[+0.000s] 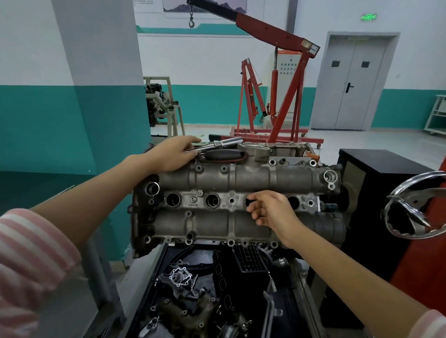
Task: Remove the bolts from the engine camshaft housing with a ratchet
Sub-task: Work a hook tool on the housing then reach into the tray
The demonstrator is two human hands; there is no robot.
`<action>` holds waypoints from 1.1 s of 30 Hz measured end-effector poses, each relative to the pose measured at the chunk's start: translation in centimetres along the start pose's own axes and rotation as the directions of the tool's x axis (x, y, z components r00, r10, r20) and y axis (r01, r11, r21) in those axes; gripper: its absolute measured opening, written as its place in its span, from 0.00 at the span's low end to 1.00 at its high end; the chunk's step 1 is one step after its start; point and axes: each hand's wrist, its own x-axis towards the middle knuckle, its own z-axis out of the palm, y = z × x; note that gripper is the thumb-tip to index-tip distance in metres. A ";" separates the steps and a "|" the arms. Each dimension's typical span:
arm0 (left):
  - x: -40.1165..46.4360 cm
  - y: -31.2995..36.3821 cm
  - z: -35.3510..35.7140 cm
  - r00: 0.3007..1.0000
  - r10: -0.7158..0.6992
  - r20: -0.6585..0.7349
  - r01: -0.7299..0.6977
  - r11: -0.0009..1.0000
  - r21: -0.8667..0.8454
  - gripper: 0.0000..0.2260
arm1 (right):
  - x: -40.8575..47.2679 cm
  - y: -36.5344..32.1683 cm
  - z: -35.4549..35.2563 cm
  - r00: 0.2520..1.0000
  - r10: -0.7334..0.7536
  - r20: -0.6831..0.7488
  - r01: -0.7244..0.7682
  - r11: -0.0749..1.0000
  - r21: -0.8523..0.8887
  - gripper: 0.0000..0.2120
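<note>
The camshaft housing (233, 206), a grey cast-metal piece, sits on top of an engine on a stand, lying crosswise in front of the person, with round plug wells in a row down its middle and bolt holes along its edges. The left hand (171, 155) rests on the housing's far left corner, its fingers lying over a chrome tool (216, 144), apparently the ratchet with an extension, which lies along the far edge just beside a black oval seal opening (220, 155); I cannot tell whether that grip is actually clamped on the tool or only resting across it. The right hand (271, 209) is at the middle row, right of centre, its grip pinched together on something small and dark (249, 201) at one of the wells; what it is I cannot make out. Below the housing's near edge a black tray (145, 298) holds loose engine parts. Behind stands a red engine hoist (277, 86), and further right a grey double door (353, 83).
</note>
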 end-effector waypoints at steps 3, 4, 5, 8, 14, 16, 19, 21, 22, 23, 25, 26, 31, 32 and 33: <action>-0.8 -0.1 -1.1 0.998 -0.036 -0.046 0.030 0.992 -0.124 0.16 | 0.0 0.1 -0.1 1.000 -0.009 -0.003 0.009 1.000 0.002 0.09; -1.2 -0.2 -1.6 0.996 -0.055 -0.066 0.042 0.981 -0.187 0.15 | 0.0 0.2 -0.1 1.000 -0.018 -0.004 0.018 1.000 -0.012 0.09; -1.7 -0.4 -2.3 0.993 -0.078 -0.094 0.051 0.964 -0.262 0.13 | 0.0 0.3 -0.1 0.999 -0.036 0.000 0.036 0.998 -0.047 0.09; -3.4 -1.9 -4.5 0.970 -0.160 -0.181 0.067 0.897 -0.436 0.10 | -0.1 1.1 0.5 0.974 -0.218 0.061 0.226 0.915 -0.335 0.09; -7.4 -7.1 -6.5 0.901 -0.391 -0.190 0.253 0.827 -0.503 0.10 | -0.1 0.1 6.9 0.726 -0.608 0.321 0.667 0.510 -0.543 0.07; -8.9 -9.0 -6.8 0.869 -0.454 -0.195 0.306 0.805 -0.507 0.11 | 0.2 -0.7 10.5 0.655 -0.626 0.423 0.743 0.431 -0.512 0.06; -11.3 -11.7 -7.2 0.820 -0.540 -0.189 0.400 0.777 -0.485 0.12 | -0.1 -1.5 16.3 0.525 -0.664 0.532 0.837 0.289 -0.464 0.03; -13.1 -14.0 -7.2 0.780 -0.600 -0.177 0.480 0.756 -0.445 0.12 | -0.4 -1.7 20.0 0.411 -0.667 0.621 0.895 0.165 -0.414 0.03; -14.1 -15.2 -7.1 0.754 -0.632 -0.178 0.524 0.743 -0.417 0.12 | -0.4 -1.6 21.9 0.348 -0.653 0.673 0.920 0.101 -0.378 0.04; -15.1 -16.5 -6.9 0.725 -0.665 -0.180 0.569 0.725 -0.389 0.13 | -0.2 -1.3 23.6 0.305 -0.621 0.722 0.936 0.054 -0.348 0.05; -17.1 -19.1 -6.4 0.664 -0.725 -0.182 0.662 0.684 -0.307 0.14 | 0.8 -0.3 27.1 0.326 -0.525 0.787 0.934 0.050 -0.354 0.08; -18.0 -20.2 -6.2 0.638 -0.750 -0.173 0.710 0.660 -0.244 0.14 | 1.5 0.4 28.7 0.380 -0.464 0.800 0.918 0.084 -0.387 0.08; -21.4 -25.0 -5.0 0.496 -0.867 -0.052 0.867 0.491 0.083 0.11 | 5.4 4.4 35.3 0.627 -0.202 0.752 0.757 0.385 -0.528 0.12; -22.1 -25.8 -4.9 0.461 -0.886 -0.055 0.883 0.451 0.127 0.11 | 5.9 5.3 36.3 0.647 -0.167 0.744 0.727 0.429 -0.536 0.13; -22.9 -26.7 -4.7 0.433 -0.898 -0.074 0.894 0.417 0.165 0.11 | 6.4 6.2 37.3 0.652 -0.139 0.745 0.709 0.459 -0.535 0.14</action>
